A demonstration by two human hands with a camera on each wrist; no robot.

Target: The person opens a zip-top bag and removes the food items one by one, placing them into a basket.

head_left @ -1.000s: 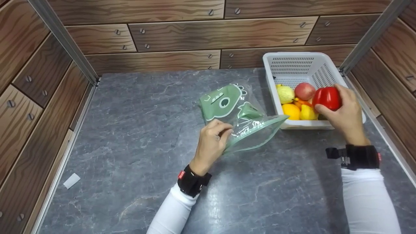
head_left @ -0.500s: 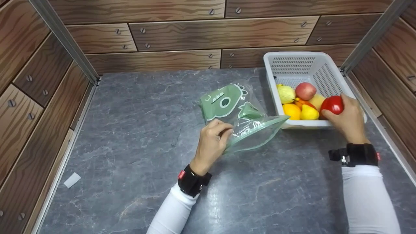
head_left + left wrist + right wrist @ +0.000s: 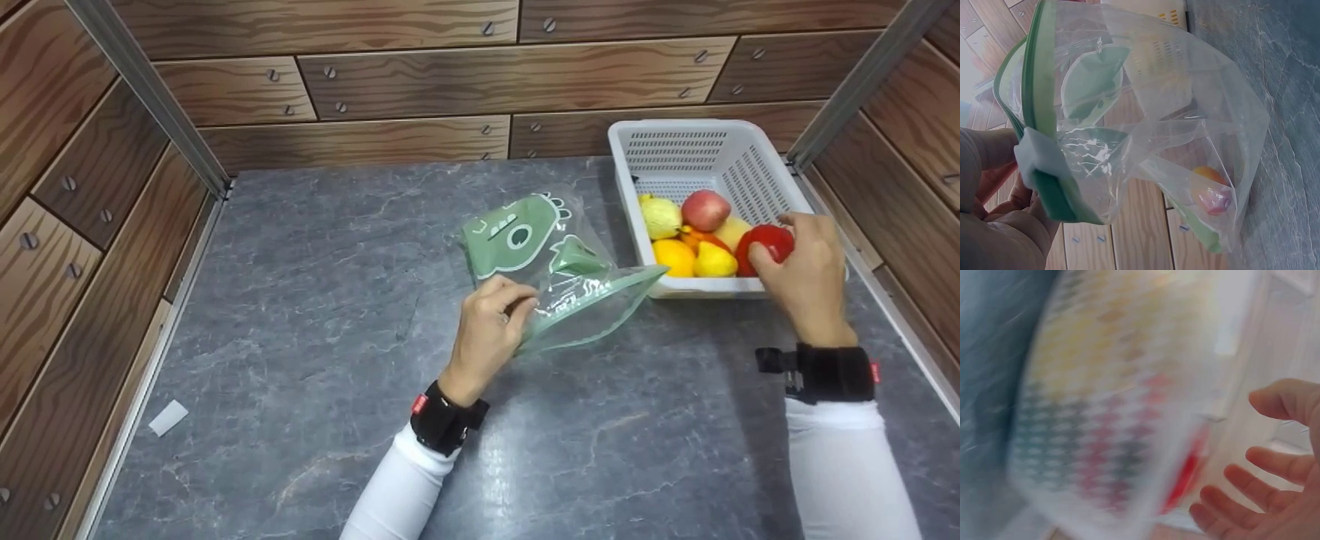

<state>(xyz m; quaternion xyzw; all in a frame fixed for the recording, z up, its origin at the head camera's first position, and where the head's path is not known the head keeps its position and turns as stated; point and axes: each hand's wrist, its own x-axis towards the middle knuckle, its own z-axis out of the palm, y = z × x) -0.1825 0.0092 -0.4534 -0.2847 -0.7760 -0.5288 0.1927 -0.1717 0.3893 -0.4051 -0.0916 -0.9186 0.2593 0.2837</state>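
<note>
In the head view my left hand (image 3: pixel 484 334) pinches the edge of a clear zip bag (image 3: pixel 592 296) with a green zip strip and a green cartoon print. The bag's mouth gapes toward me. A white slider (image 3: pixel 1044 157) sits on the strip by my left fingers, and an orange-pink round thing (image 3: pixel 1213 194) shows through the plastic. My right hand (image 3: pixel 814 277) hovers at the basket's near right corner, fingers apart with nothing between them. Below it a red bell pepper (image 3: pixel 778 237) lies in the white basket (image 3: pixel 709 284), partly hidden by the thumb.
Around the pepper lie a pink-red apple-like fruit (image 3: pixel 706 210), a pale yellow-green fruit (image 3: pixel 661 219), an orange (image 3: pixel 673 259) and a lemon (image 3: pixel 715 260). A small white paper piece (image 3: pixel 168 418) is on the table at left. Wood-patterned walls (image 3: pixel 480 82) enclose the work surface.
My right hand has lowered the red pepper into the basket's near right corner and let go, then lifted slightly. The left hand and the bag stay where they were.
</note>
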